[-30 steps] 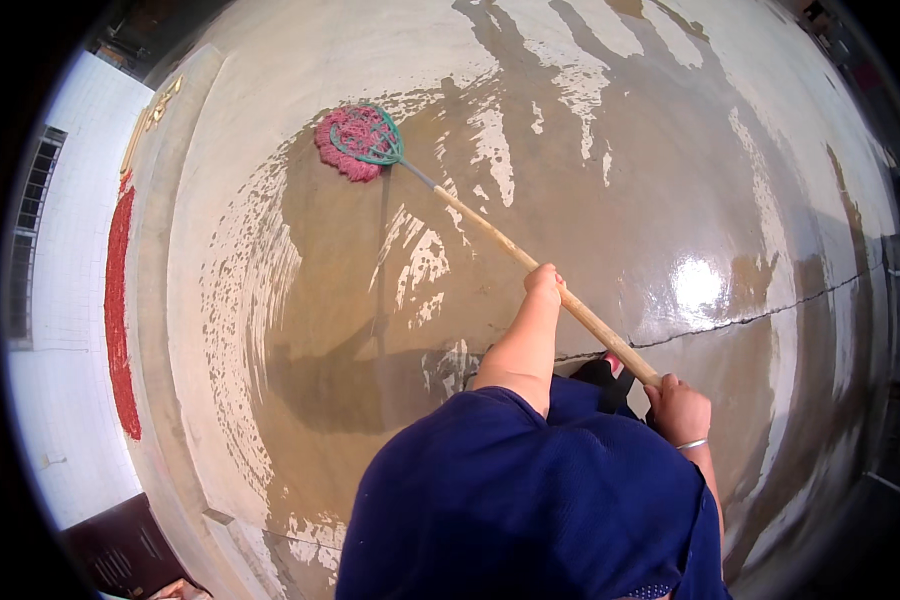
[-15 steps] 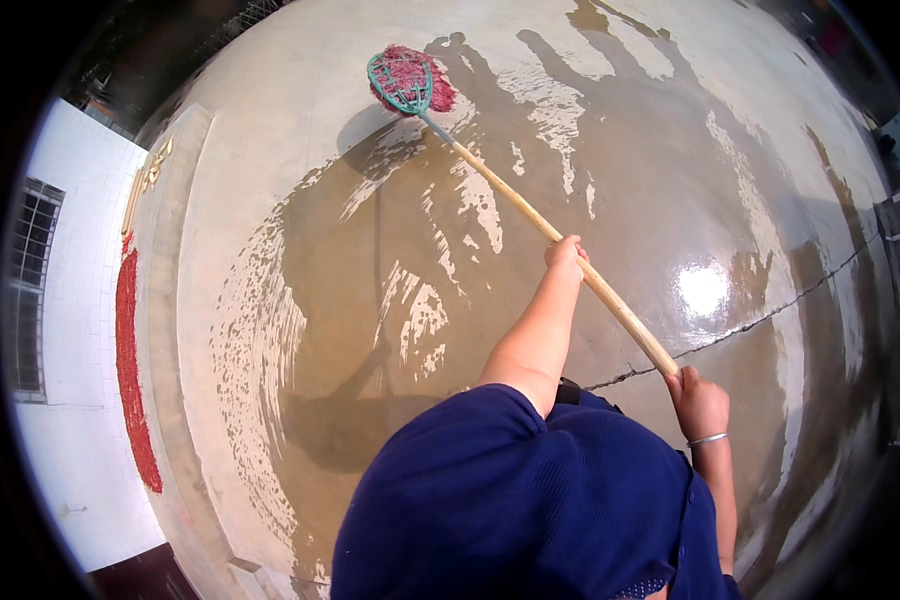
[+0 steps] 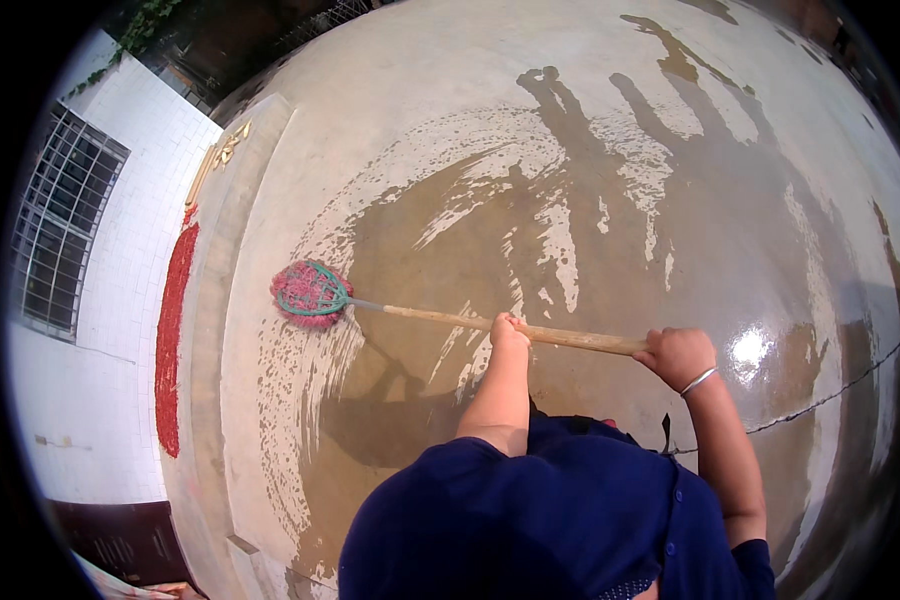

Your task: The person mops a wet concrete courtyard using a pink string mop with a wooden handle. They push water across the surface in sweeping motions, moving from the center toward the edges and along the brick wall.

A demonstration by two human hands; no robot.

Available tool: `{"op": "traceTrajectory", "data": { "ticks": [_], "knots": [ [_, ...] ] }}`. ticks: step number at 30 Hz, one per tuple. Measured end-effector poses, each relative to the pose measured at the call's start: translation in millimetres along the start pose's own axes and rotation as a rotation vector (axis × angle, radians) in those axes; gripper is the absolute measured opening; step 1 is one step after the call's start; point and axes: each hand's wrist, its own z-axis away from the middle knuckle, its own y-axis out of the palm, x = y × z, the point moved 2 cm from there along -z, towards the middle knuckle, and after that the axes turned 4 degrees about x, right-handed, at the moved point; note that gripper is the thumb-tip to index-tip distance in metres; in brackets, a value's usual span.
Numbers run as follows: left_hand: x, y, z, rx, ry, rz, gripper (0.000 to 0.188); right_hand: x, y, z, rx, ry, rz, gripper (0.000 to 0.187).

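A long-handled mop (image 3: 570, 337) lies across my front, its light wooden handle running from my right hand toward the left. The mop head (image 3: 312, 293) has a green open oval frame over red-pink shaggy fibres. It is low at the left, near the edge of the wet patch; whether it touches the ground I cannot tell. My left hand (image 3: 510, 328) is closed around the middle of the handle. My right hand (image 3: 678, 357), with a silver bangle at the wrist, grips the handle's near end.
Wet, streaked concrete (image 3: 420, 240) spreads ahead, with a crack (image 3: 820, 400) at the right. At the left runs a low concrete ledge (image 3: 210, 380), with a red strip (image 3: 176, 340) and yellow pieces (image 3: 228, 148) beside a white wall (image 3: 140, 180) with a barred window (image 3: 67, 220).
The mop head has swung from the far side down to the left and nearer. Both hands have turned the handle from steeply slanted to nearly level across; the view has shifted.
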Motion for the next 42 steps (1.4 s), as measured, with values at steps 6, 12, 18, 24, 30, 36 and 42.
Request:
{"op": "traceTrajectory", "data": {
  "ticks": [6, 12, 18, 24, 30, 36, 42],
  "knots": [
    [-42, 11, -53, -0.193, -0.133, 0.043, 0.020, 40, -19, -90, 0.006, -0.014, 0.111, 0.035],
    [19, 82, -61, -0.104, -0.212, -0.270, 0.014, 24, -7, -75, -0.019, 0.346, 0.035, 0.032],
    [96, 107, -48, -0.051, -0.404, -0.587, 0.012, 45, 8, -17, 0.062, 0.746, -0.084, 0.033],
    [148, 169, -51, 0.241, -0.530, -0.952, 0.009, 97, 3, -28, -0.017, 1.023, -0.116, 0.031],
    [191, 248, -51, 0.401, -0.598, -0.998, 0.013, 63, 5, -61, -0.133, 1.047, -0.138, 0.030],
    [190, 364, -52, 0.502, -0.573, -0.925, 0.014, -9, -32, -128, -0.204, 1.034, -0.146, 0.033],
    [185, 439, -103, 0.365, -0.484, -0.878, 0.015, -78, -63, -202, -0.127, 1.032, -0.222, 0.037]
  ]
}}
